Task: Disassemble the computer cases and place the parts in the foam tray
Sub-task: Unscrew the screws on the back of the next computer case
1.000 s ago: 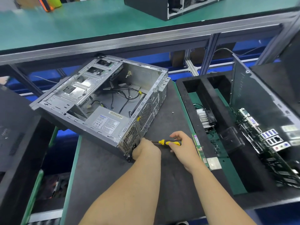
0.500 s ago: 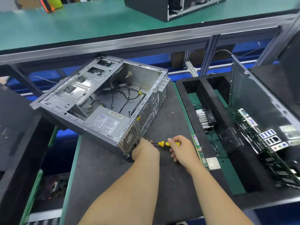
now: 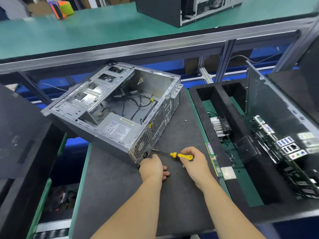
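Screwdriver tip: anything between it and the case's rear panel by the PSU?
Nothing visible. The screwdriver, held in the right hand, has its tip at the rear corner of the case. The left hand sits just below the shaft, not across it.

One cam only, head-worn, so no 2nd view to share. Sits above near edge of grey work mat (image 3: 179, 125), looks fwd + steeply down. Wide-angle; edges bow. Close range: forearms enter from bottom, open computer case (image 3: 114, 107) mid-frame on mat. Foam tray (image 3: 222, 107) right of mat, green shelf (image 3: 96, 30) beyond it, dark foam block (image 3: 19, 131) left of it.
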`<state>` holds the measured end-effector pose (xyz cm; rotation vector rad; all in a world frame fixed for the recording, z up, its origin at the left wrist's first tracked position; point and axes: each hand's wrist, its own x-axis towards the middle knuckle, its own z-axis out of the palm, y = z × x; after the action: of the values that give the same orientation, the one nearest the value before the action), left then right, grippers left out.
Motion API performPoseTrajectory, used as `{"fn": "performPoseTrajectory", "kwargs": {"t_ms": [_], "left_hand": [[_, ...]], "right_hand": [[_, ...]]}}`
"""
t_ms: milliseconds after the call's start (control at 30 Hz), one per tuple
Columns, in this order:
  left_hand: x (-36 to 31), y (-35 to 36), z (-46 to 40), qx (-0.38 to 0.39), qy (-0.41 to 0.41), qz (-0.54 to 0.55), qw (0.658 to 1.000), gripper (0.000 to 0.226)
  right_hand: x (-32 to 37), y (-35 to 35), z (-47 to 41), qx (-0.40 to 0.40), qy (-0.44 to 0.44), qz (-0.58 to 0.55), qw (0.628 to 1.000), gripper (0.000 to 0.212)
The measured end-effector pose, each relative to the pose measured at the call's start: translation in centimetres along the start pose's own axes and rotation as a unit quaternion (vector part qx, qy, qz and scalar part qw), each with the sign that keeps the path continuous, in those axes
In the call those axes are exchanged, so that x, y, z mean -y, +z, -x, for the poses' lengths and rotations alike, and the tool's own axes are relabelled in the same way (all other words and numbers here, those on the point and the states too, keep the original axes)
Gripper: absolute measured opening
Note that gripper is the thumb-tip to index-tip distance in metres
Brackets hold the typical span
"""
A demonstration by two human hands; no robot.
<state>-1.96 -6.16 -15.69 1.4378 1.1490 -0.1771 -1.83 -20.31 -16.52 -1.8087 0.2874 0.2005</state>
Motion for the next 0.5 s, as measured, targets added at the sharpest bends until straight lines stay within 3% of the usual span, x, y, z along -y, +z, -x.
{"fn": "performPoseTrajectory", "kwargs": {"t_ms": [167,267,400,500], "left_hand": [[-0.3,-2.3,0.3,0.116,-0.063,-0.076,0.988,0.02],[0.0,-4.0,0.6,0.186,-0.097,-0.118,0.971,0.018],[0.1,-4.6,0.5,0.215,-0.088,-0.121,0.965,0.021],[-0.3,-4.0,0.7,0.194,-0.081,-0.134,0.969,0.022]], "right_hand": [[0.7,0.6,0.1,-0.001,0.036,-0.009,0.999,0.01],[0.8,0.7,-0.3,0.002,0.091,0.026,0.995,0.037],[0.2,0.8,-0.4,-0.024,0.066,-0.001,0.998,0.022],[0.1,0.8,-0.1,-0.05,0.031,-0.018,0.998,0.011]]}}
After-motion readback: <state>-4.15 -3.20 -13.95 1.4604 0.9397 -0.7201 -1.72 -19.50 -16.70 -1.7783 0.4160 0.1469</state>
